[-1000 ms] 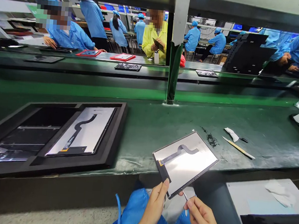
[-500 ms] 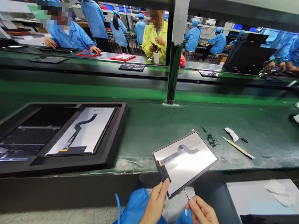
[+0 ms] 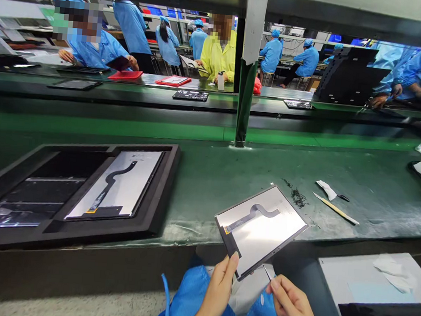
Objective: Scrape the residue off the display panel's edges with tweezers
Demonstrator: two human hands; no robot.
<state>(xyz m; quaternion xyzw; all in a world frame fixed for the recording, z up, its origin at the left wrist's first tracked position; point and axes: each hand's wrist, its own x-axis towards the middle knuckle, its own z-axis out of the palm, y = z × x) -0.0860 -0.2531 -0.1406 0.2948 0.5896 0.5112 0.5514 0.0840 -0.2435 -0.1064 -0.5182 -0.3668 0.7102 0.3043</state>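
Observation:
My left hand [image 3: 218, 289] is closed on the near left corner of a tablet display panel [image 3: 272, 237], thumb on top. The panel is tilted, its silvery back up, with a curved dark ribbon cable [image 3: 255, 212] across it. In my right hand [image 3: 291, 303] a thin, metal-tipped tool [image 3: 267, 272] is pinched between thumb and fingers. Its tip lies close to the panel's near edge; whether it touches is unclear. A second display panel [image 3: 132, 163] with a similar cable rests in the right compartment of a black foam tray [image 3: 168, 186].
Dark scraps [image 3: 298, 197] lie on the green bench [image 3: 200, 191] beyond the panel. Right of them are a yellow-handled pointed tool [image 3: 336, 209] and a white-wrapped tool [image 3: 327, 190]. A post [image 3: 244, 102] rises at the bench's back. Co-workers sit across a belt line carrying flat parts.
My right hand has shifted slightly right, drawing the tool's tip away from the panel's edge. The panel and my left hand stay put. Across the line, co-workers' hands and flat parts have moved.

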